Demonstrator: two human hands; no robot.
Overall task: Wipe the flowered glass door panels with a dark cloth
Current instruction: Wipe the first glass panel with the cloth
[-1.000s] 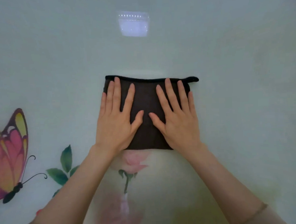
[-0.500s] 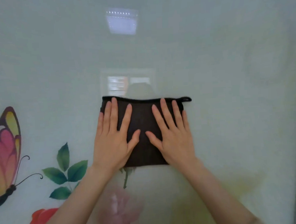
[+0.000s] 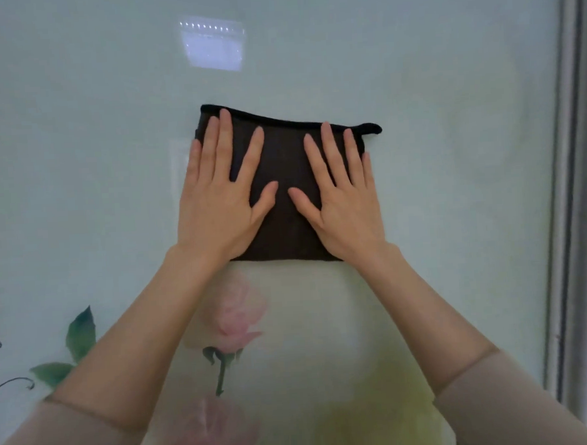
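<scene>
Both hands lie flat with fingers spread on the dark cloth [image 3: 283,188], pressing it against the glass door panel [image 3: 451,146]. The left hand [image 3: 221,199] covers the cloth's left half, the right hand [image 3: 343,199] its right half, thumbs nearly meeting. A pale pink rose [image 3: 237,313] shows just below the wrists.

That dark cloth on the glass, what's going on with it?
A person is wiping a glass door panel. Both hands lie flat, fingers spread, on a folded dark cloth and press it against the glass: the left hand on its left half, the right hand on its right half. A printed pink rose sits just below the cloth, and the door frame runs down the right edge.
</scene>
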